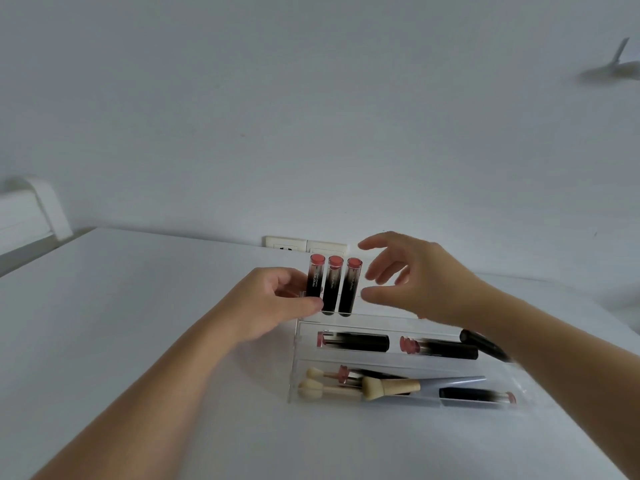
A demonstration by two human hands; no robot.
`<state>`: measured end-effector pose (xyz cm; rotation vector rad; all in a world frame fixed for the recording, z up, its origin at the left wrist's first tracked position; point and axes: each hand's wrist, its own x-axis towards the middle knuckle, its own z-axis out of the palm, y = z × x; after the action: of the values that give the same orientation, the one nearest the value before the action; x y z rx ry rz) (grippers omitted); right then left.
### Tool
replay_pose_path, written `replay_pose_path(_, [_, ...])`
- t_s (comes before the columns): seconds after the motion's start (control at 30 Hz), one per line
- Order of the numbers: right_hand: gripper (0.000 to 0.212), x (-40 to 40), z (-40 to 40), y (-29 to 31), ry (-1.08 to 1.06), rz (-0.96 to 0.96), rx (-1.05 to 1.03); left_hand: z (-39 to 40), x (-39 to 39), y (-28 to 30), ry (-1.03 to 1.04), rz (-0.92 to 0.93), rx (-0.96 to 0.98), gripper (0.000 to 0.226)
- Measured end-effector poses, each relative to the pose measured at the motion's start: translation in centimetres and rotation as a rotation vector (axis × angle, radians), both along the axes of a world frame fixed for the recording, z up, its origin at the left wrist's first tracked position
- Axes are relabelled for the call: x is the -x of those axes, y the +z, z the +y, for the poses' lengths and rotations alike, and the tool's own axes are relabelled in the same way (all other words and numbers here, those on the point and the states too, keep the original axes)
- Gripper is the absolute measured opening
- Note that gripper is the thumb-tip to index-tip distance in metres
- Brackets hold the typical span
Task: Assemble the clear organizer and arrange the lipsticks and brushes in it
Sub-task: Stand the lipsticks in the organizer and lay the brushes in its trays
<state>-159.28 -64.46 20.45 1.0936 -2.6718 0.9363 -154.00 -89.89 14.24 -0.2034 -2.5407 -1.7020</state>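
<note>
The left hand [273,299] has its fingers curled, thumb and fingertips pinching the leftmost of three upright lipsticks [316,284] at the far left of the organizer [294,362]. The right hand [415,282] hovers just right of the third upright lipstick [350,287], fingers spread and lightly bent, thumb below, holding nothing; whether a fingertip touches that tube cannot be told. The middle upright lipstick [333,285] stands between the other two, all three close side by side with pink caps up, in the far row of the clear tray.

The organizer lies on the white table [138,323], near its far edge and below a wall socket [304,244]. Its middle channel holds two lipsticks lying on their sides, one at the left [353,342] and one to the right [440,349], pink ends pointing left. A black tube [485,344] lies tilted at the right end, partly hidden by the right forearm. The near channel holds two sponge applicators [318,382] with pale tips at the left, a brush [391,388] with a cream head and grey handle, another lipstick [360,374] under it, and one more lipstick [478,398] at the right, pink end pointing right.
</note>
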Motion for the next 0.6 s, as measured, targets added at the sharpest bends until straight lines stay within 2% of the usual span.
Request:
replay_pose_path(0.17, [0.025, 0.6, 3.8, 2.8, -0.007, -0.029, -0.181, 0.0, 0.1, -0.1, 0.004, 0.000, -0.013, 0.039])
replay_pose_path(0.27, [0.015, 0.6, 5.8, 3.8, -0.023, -0.099, -0.268, -0.1, 0.0, 0.0, 0.001, -0.001, -0.024, 0.040])
replay_pose_path(0.4, [0.015, 0.2, 7.3, 4.2, -0.030, -0.171, -0.360, -0.3, -0.1, 0.2, -0.004, -0.012, -0.028, 0.043])
replay_pose_path(0.6, [0.011, -0.2, 7.6, 3.8, -0.086, -0.151, -0.503, -0.2, -0.2, 0.3, 0.015, -0.037, -0.043, 0.043])
